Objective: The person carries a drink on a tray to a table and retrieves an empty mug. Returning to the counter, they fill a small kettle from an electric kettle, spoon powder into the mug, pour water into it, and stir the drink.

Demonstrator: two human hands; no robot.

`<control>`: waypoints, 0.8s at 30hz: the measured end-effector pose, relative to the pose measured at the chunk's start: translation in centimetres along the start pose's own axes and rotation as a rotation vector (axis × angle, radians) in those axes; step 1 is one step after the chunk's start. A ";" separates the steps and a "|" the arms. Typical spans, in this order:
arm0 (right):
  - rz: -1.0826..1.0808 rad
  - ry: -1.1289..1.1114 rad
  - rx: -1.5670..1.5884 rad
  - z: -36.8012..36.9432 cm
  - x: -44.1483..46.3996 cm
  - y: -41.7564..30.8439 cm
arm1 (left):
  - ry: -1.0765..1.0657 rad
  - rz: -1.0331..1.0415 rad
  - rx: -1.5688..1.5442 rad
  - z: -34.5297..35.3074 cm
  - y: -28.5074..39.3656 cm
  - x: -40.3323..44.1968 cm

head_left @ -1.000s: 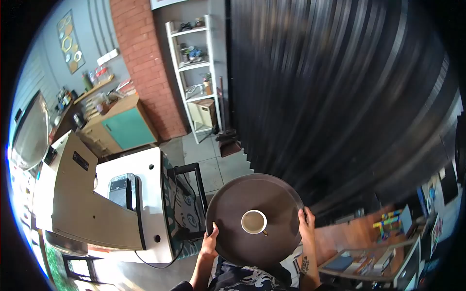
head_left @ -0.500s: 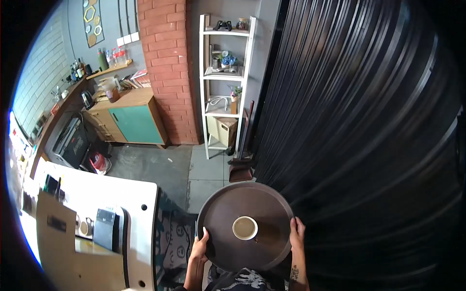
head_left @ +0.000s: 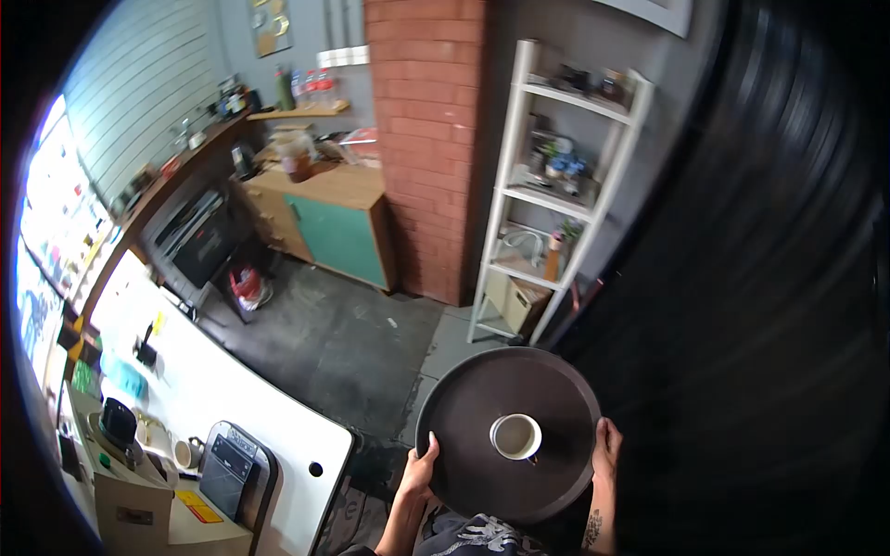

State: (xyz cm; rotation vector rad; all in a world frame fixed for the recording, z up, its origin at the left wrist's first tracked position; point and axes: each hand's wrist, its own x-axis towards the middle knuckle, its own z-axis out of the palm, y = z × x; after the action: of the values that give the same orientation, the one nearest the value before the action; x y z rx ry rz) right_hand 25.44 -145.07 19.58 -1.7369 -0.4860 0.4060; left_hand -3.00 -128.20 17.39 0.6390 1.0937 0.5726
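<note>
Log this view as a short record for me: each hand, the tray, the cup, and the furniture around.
left hand: left hand grips the tray's left rim
right hand: right hand grips its right rim
tray: round brown tray
cup: white cup, upright near the tray's middle
left side: white table
beyond: green-doored cabinet, white shelf unit

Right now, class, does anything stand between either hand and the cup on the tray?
Nothing visible does. The left hand and right hand hold opposite sides of the tray, and from each one only bare tray surface leads to the cup, which sits near the middle.
</note>
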 end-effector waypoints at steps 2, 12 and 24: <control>0.048 -0.118 -0.026 1.2 4.7 2.1 | 0.107 0.010 -0.032 0.6 1.8 1.6; -0.139 -0.487 0.094 22.4 24.6 -4.0 | 0.381 0.151 -0.293 0.9 10.1 12.0; -0.199 -0.926 0.084 49.2 31.9 -9.8 | 0.660 0.307 -0.470 -7.4 20.0 21.0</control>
State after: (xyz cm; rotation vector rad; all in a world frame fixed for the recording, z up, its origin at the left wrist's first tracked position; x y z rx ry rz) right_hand 26.15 -85.66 18.31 -1.3225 -1.2639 1.0716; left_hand -4.64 -98.35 16.46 0.1952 1.4101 1.3242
